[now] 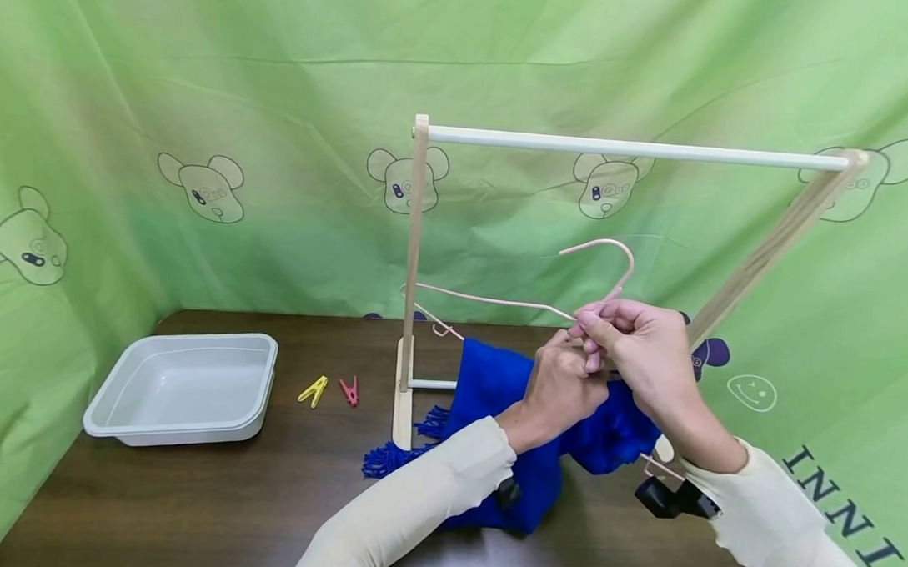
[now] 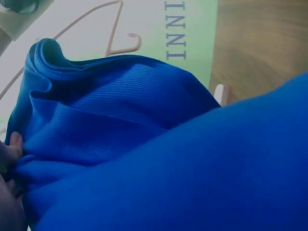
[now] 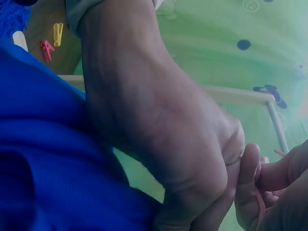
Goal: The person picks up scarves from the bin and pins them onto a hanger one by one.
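Blue scarf nearest, both hands on it; grey tray beyond.

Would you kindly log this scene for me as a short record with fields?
left hand: grips the blue scarf
right hand: pinches the pink hanger near its hook
scarf: bunched on the table, fringe by the rack's foot
rack: wooden, rail bare
tray: white, on the left
pegs: yellow and red, lying between tray and rack
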The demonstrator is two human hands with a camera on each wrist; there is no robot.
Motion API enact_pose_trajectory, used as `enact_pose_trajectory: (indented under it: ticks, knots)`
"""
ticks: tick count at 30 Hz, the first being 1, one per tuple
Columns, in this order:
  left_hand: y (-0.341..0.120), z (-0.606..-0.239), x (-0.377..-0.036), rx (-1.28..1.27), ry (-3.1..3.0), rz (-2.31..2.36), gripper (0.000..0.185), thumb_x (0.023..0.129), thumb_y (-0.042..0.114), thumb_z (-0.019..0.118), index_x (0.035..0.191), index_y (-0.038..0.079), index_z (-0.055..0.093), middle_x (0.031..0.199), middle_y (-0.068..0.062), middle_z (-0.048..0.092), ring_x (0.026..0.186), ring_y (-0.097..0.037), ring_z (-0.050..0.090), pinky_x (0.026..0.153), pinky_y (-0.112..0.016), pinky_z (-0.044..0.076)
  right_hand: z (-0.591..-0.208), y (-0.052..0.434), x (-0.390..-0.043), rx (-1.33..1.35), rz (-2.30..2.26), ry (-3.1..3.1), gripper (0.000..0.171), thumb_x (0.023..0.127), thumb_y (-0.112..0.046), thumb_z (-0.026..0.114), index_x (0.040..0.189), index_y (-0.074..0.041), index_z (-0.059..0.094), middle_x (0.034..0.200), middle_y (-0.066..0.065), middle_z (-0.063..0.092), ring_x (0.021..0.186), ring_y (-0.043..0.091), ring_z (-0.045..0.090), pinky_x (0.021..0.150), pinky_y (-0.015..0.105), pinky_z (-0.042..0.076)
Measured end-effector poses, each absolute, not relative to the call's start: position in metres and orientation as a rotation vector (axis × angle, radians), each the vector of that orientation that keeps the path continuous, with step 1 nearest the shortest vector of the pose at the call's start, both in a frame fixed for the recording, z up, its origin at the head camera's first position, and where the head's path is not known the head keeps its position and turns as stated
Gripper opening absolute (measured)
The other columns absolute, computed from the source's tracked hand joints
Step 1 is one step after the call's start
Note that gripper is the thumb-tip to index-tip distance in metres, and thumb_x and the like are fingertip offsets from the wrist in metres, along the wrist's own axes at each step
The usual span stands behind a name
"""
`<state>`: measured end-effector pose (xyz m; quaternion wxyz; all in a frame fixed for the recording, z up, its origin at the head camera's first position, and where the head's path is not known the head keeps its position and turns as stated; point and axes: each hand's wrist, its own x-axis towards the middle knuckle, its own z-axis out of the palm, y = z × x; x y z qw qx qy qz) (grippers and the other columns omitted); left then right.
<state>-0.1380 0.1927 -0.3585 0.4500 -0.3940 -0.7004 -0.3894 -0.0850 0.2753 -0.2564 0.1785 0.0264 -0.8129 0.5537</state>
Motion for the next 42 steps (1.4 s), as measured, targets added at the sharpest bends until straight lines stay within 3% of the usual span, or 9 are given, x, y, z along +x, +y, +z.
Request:
enact_pose_trajectory:
  ticks: [6, 11, 12, 17, 22, 26, 30, 37, 42]
  knots:
    - [0.202, -0.354, -0.139, -0.815, -1.782, -0.994, 0.015, 0.063, 0.004, 0.082, 0.067, 0.013, 0.070, 0.068, 0.005, 0.072, 0.071, -0.010, 0.070, 0.075, -0.018, 0.054, -0.255, 0.270, -0.083, 0.127, 1.711, -2.211, 0.012, 0.092, 0.001, 0.071, 0.087, 0.012, 0.069, 0.066, -0.001, 0.072, 0.046, 0.008, 0.063, 0.045, 0.020, 0.053]
    - [0.204, -0.355, -0.138, -0.847, -1.848, -1.187, 0.048, 0.073, 0.010, 0.081, 0.119, 0.004, 0.072, 0.113, -0.005, 0.076, 0.102, -0.017, 0.072, 0.090, -0.018, 0.054, -0.256, 0.265, -0.079, 0.115, 1.690, -2.248, 0.016, 0.092, -0.002, 0.072, 0.088, 0.013, 0.067, 0.063, -0.001, 0.071, 0.045, 0.011, 0.063, 0.046, 0.022, 0.053]
    - [0.204, -0.355, -0.139, -0.864, -1.881, -1.222, 0.050, 0.074, 0.010, 0.080, 0.123, 0.004, 0.070, 0.110, -0.004, 0.077, 0.099, -0.016, 0.072, 0.088, -0.018, 0.055, -0.256, 0.264, -0.078, 0.112, 1.684, -2.257, 0.018, 0.092, -0.003, 0.072, 0.089, 0.014, 0.067, 0.063, 0.000, 0.071, 0.046, 0.011, 0.063, 0.047, 0.022, 0.054]
    - [0.200, -0.353, -0.142, -0.995, -2.247, -1.230, 0.017, 0.080, 0.018, 0.081, 0.091, 0.015, 0.068, 0.070, 0.009, 0.061, 0.069, -0.004, 0.058, 0.064, -0.013, 0.047, -0.255, 0.266, -0.079, 0.083, 1.768, -2.227, 0.013, 0.092, -0.005, 0.073, 0.090, 0.007, 0.072, 0.070, 0.004, 0.074, 0.047, 0.013, 0.063, 0.047, 0.024, 0.055]
    - [0.191, -0.353, -0.140, -1.162, -2.449, -1.174, 0.031, 0.090, 0.033, 0.078, 0.070, 0.017, 0.059, 0.058, 0.011, 0.042, 0.054, 0.000, 0.042, 0.053, -0.011, 0.031, -0.257, 0.278, -0.080, 0.054, 1.823, -2.173, 0.007, 0.091, -0.004, 0.074, 0.086, 0.000, 0.075, 0.073, 0.003, 0.076, 0.048, 0.012, 0.063, 0.047, 0.024, 0.055]
    - [0.177, -0.355, -0.136, -1.215, -2.232, -1.229, 0.019, 0.089, 0.001, 0.067, 0.080, 0.015, 0.076, 0.069, 0.008, 0.064, 0.062, 0.002, 0.056, 0.062, -0.005, 0.038, -0.259, 0.290, -0.080, 0.031, 1.844, -2.118, 0.006, 0.090, -0.005, 0.076, 0.090, 0.002, 0.076, 0.074, 0.003, 0.076, 0.049, 0.012, 0.061, 0.047, 0.022, 0.052]
    - [0.155, -0.363, -0.133, -1.122, -2.002, -1.387, 0.045, 0.076, -0.020, 0.053, 0.102, 0.007, 0.080, 0.087, -0.001, 0.077, 0.078, -0.006, 0.073, 0.077, -0.006, 0.050, -0.256, 0.304, -0.079, 0.036, 1.780, -2.131, 0.007, 0.090, -0.006, 0.076, 0.092, 0.001, 0.076, 0.073, 0.001, 0.076, 0.045, 0.013, 0.059, 0.046, 0.021, 0.051]
    - [0.118, -0.390, -0.137, -0.778, -1.819, -1.630, 0.046, 0.079, -0.029, 0.042, 0.105, -0.004, 0.072, 0.092, -0.015, 0.076, 0.078, -0.021, 0.075, 0.075, -0.018, 0.059, -0.243, 0.324, -0.083, 0.073, 1.854, -2.042, 0.005, 0.089, 0.000, 0.074, 0.085, -0.001, 0.077, 0.071, 0.004, 0.076, 0.047, 0.013, 0.060, 0.042, 0.023, 0.051]
    - [0.100, -0.410, -0.145, -0.547, -1.961, -1.669, 0.036, 0.087, -0.023, 0.043, 0.107, -0.005, 0.067, 0.095, -0.017, 0.073, 0.080, -0.024, 0.074, 0.072, -0.025, 0.061, -0.227, 0.334, -0.082, 0.049, 1.857, -1.993, 0.003, 0.087, 0.002, 0.075, 0.086, 0.001, 0.078, 0.072, 0.006, 0.076, 0.051, 0.014, 0.061, 0.043, 0.024, 0.051]
